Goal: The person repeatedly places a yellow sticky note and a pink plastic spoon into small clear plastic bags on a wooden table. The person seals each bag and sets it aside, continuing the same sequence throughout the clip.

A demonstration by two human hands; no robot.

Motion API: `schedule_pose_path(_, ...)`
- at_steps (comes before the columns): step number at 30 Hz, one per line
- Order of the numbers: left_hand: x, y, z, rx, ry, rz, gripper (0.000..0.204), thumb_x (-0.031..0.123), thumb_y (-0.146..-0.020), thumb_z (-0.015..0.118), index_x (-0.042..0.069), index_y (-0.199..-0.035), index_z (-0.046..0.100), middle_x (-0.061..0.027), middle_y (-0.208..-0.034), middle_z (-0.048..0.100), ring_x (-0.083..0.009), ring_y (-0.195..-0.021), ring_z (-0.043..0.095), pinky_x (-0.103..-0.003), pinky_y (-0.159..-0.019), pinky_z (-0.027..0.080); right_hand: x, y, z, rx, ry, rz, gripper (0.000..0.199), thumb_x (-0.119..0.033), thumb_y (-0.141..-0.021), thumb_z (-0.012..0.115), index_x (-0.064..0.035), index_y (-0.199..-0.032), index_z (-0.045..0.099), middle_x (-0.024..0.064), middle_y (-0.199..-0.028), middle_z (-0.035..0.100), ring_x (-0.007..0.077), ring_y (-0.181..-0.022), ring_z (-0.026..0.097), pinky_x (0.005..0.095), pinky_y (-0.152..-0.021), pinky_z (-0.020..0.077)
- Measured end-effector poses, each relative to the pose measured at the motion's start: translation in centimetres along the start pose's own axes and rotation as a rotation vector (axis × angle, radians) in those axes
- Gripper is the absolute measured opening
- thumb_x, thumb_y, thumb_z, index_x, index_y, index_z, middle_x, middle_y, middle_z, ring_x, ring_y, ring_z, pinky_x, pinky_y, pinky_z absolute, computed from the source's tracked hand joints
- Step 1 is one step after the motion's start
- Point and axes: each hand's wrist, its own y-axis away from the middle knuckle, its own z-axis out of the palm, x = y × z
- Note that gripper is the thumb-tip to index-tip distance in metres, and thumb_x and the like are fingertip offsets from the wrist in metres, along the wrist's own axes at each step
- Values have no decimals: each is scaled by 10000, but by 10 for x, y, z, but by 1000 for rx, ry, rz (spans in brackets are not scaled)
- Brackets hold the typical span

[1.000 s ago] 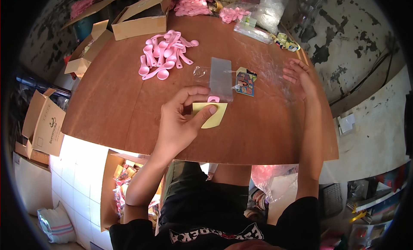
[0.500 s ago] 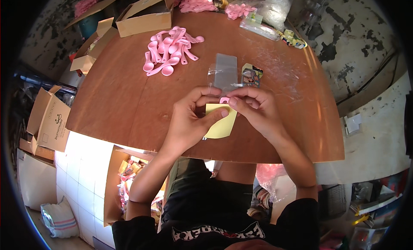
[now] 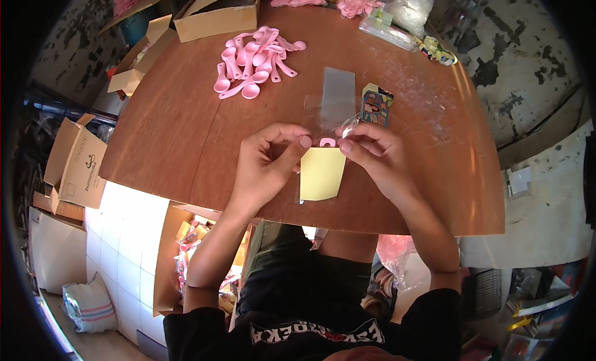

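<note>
One heap of pink spoons [image 3: 254, 66], too tangled to count, lies at the upper middle of the round brown worktop [image 3: 186, 131]. Below it rest one clear sleeve [image 3: 338, 97] and one small colourful card [image 3: 375, 106]. Two open cardboard boxes [image 3: 217, 16] sit at the upper left edge. At centre frame, the left hand [image 3: 267, 165] and right hand [image 3: 375, 153] both pinch the top of a clear packet holding a yellow card [image 3: 321, 173], with a pink piece [image 3: 327, 141] between the fingertips.

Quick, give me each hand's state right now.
Left hand: closed, pinching the top edge of the yellow card packet.
Right hand: closed, pinching the same packet's top beside a small pink piece.
</note>
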Motion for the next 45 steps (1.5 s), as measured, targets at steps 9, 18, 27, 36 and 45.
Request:
schedule_pose_path(9, -5, 0, -6, -14, 21, 9, 178, 71, -934, 662, -11, -1092, 678, -79, -977, 724, -93, -836, 672, -231, -658, 583, 12, 1, -4, 6, -10, -28, 191, -35, -907, 682, 50, -1077, 668, 112, -998, 688, 144, -881, 667, 268, -752, 574)
schedule_pose_path(18, -6, 6, -18, -88, 83, 39, 196, 17, -935, 632, -20, -1122, 676, -111, -1010, 717, -144, -874, 690, -263, -698, 609, 12, 5, -7, -50, -19, 59, 164, -48, -922, 666, 50, -1051, 686, 114, -1008, 698, 145, -894, 669, 276, -747, 572)
schedule_pose_path(27, -6, 9, -24, -132, 45, 84, 163, -64, -940, 560, -45, -1029, 696, -129, -1020, 708, -168, -903, 688, -290, -734, 610, 14, 6, -10, -130, 69, -3, 148, 58, -910, 599, 38, -1005, 712, 105, -1013, 705, 148, -940, 662, 273, -840, 541)
schedule_pose_path(36, -4, 8, -22, -114, 50, 61, 177, -60, -950, 519, -59, -1004, 688, -152, -1010, 708, -183, -899, 690, -295, -745, 606, 15, 8, -10, -190, 105, -118, 187, 83, -903, 582, 33, -1035, 704, 100, -1067, 658, 136, -977, 632, 256, -860, 505)
schedule_pose_path(45, -3, 9, -20, -91, -3, 39, 122, -1, -882, 705, -33, -999, 698, -83, -898, 717, -126, -862, 677, -251, -750, 570, 16, 10, -4, -198, 88, -156, 211, 59, -871, 659, 21, -1077, 680, 80, -1084, 632, 130, -950, 632, 257, -851, 534)
